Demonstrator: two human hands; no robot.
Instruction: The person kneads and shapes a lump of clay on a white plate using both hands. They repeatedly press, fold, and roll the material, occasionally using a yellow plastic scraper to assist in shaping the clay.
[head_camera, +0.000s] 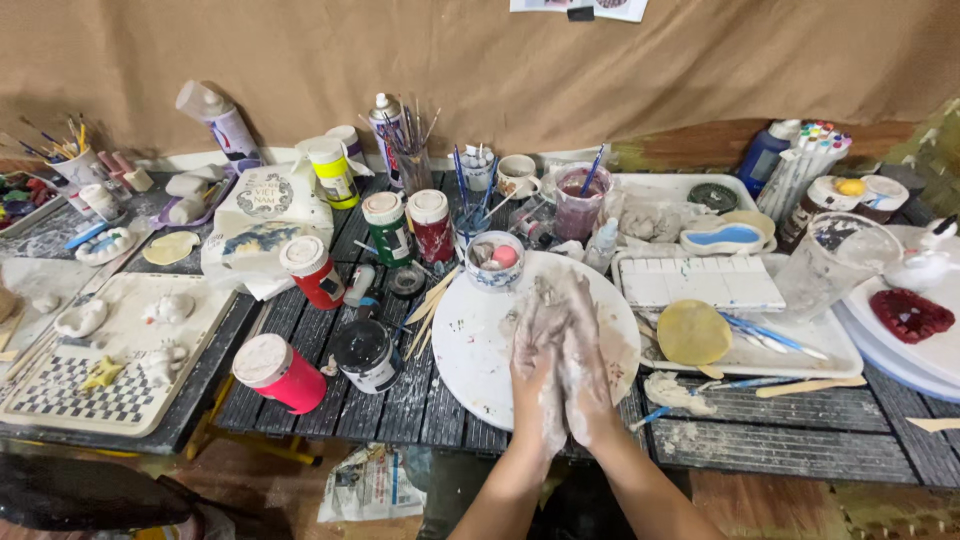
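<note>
Centre frame: paint pots (366, 355) crowd the left of the round white board (480, 340), a small bowl (494, 261) sits on its upper edge, and a tray (800, 345) lies to the right. The dark slatted worktop (780, 440) shows bare patches lower right. I see my left hand (535, 350) and right hand (585, 350) pressed palm to palm over the board, fingers nearly closed, clay-smeared; I cannot tell what lies between them.

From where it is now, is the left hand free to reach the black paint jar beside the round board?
Probably yes. The left hand is pressed against the right hand over the round white board, apparently holding nothing rigid. The black paint jar stands just left, with only loose wooden sticks nearby.
</note>
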